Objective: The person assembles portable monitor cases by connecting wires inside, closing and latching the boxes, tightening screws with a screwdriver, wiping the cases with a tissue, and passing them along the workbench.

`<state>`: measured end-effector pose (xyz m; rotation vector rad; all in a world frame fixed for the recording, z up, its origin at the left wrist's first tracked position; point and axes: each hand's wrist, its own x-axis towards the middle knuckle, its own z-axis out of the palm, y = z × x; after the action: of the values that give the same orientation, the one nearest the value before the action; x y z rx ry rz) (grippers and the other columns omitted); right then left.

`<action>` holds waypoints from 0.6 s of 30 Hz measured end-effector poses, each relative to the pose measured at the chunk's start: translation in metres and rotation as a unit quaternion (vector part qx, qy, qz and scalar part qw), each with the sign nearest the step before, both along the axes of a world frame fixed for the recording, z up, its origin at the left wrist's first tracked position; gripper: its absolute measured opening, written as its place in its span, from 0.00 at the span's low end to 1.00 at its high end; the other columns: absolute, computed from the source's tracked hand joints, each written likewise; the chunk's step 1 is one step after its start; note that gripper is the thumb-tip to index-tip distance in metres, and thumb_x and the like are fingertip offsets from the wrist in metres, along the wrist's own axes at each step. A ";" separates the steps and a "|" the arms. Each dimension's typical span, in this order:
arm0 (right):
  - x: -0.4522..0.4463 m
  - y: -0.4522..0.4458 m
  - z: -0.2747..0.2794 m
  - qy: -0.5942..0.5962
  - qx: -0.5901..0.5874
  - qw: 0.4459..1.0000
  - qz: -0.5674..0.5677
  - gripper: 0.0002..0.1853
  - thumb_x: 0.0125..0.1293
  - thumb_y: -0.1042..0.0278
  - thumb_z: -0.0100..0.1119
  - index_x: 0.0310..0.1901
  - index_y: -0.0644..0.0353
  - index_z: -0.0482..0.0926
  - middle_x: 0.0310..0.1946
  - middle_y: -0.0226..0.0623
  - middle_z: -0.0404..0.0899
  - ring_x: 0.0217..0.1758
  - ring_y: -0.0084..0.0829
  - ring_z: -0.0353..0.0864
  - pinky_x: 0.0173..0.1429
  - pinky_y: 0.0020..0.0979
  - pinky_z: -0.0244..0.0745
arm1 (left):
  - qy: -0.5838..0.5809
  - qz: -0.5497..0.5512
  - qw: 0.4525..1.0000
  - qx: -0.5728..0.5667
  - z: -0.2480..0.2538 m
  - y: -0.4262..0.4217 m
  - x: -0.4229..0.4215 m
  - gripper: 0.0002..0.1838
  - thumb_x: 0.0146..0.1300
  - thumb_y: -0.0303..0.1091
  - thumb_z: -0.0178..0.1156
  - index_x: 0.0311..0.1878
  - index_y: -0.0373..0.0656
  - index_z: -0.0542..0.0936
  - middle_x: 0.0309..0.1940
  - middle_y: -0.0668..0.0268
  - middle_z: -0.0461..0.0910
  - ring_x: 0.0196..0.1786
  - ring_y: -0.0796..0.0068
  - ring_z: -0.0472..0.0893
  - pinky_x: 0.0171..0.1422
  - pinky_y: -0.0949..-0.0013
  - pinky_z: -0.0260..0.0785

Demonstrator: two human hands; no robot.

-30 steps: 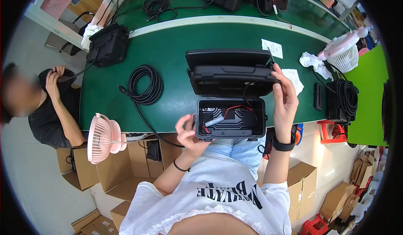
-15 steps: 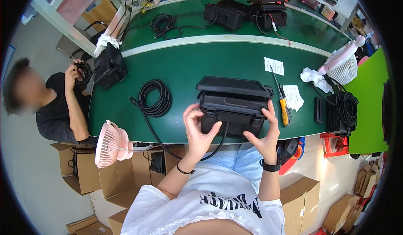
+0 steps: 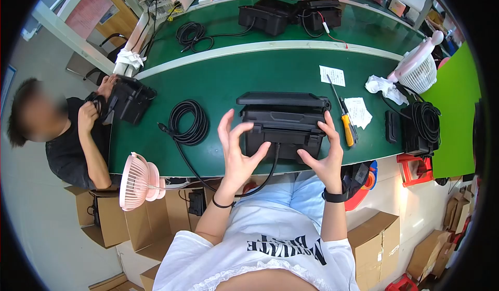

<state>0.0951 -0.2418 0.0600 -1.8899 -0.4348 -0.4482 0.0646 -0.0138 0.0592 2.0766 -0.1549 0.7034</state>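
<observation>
A black plastic case (image 3: 283,120) sits near the front edge of the green table. Its lid (image 3: 283,100) stands raised behind the body. My left hand (image 3: 240,148) is at the case's left front corner, its index fingertip and thumb against the front and another finger lifted off. On the right, my right hand (image 3: 328,153) has its fingers along the side and its thumb at the lower front. A black cable (image 3: 273,169) leaves the case's front between my hands and runs left to a coil (image 3: 189,123) on the table.
A screwdriver (image 3: 348,130) and paper slips (image 3: 357,113) lie right of the case. Farther right are another case with coiled cable (image 3: 426,122) and a white fan (image 3: 418,73). A pink fan (image 3: 139,181) is at the front left. A co-worker (image 3: 70,135) handles a case at left.
My left fingers have lifted and spread at the case's left corner, while my right hand keeps its place. The co-worker's hands have shifted to the case and its cable. The view has moved slightly.
</observation>
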 end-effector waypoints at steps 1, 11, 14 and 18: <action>-0.002 0.004 0.001 -0.002 0.014 1.000 -0.018 0.38 0.47 0.71 0.81 0.60 0.57 0.71 0.74 0.55 0.63 0.75 0.51 0.68 0.75 0.44 0.65 | -0.015 -0.016 0.999 -0.036 -0.004 -0.002 0.002 0.33 0.54 0.22 0.74 0.59 0.47 0.66 0.74 0.50 0.51 0.77 0.44 0.60 0.73 0.47 0.68; -0.011 0.019 -0.006 -0.020 0.007 0.995 -0.102 0.21 0.52 0.75 0.76 0.47 0.59 0.78 0.76 0.50 0.59 0.70 0.52 0.72 0.70 0.45 0.69 | -0.036 -0.032 0.992 -0.112 -0.006 -0.014 0.006 0.27 0.56 0.19 0.72 0.51 0.45 0.65 0.74 0.50 0.52 0.77 0.42 0.59 0.78 0.47 0.61; -0.010 0.021 0.001 0.002 0.040 0.997 -0.065 0.22 0.56 0.78 0.72 0.54 0.57 0.80 0.77 0.49 0.59 0.73 0.49 0.69 0.72 0.43 0.68 | -0.045 -0.031 0.993 -0.101 -0.007 -0.013 0.007 0.27 0.56 0.19 0.72 0.50 0.45 0.65 0.74 0.50 0.52 0.77 0.42 0.59 0.78 0.46 0.59; -0.011 0.024 0.019 0.088 0.115 0.988 -0.044 0.15 0.60 0.76 0.69 0.49 0.58 0.80 0.77 0.48 0.59 0.78 0.47 0.62 0.74 0.42 0.64 | -0.033 -0.038 0.990 -0.130 -0.007 -0.013 0.007 0.27 0.56 0.19 0.72 0.50 0.45 0.65 0.74 0.50 0.52 0.77 0.42 0.59 0.78 0.47 0.59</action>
<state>0.0845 -0.2179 0.0791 -1.7106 -0.1744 -0.3684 0.0717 -0.0267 0.0521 1.7907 -0.1689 0.7065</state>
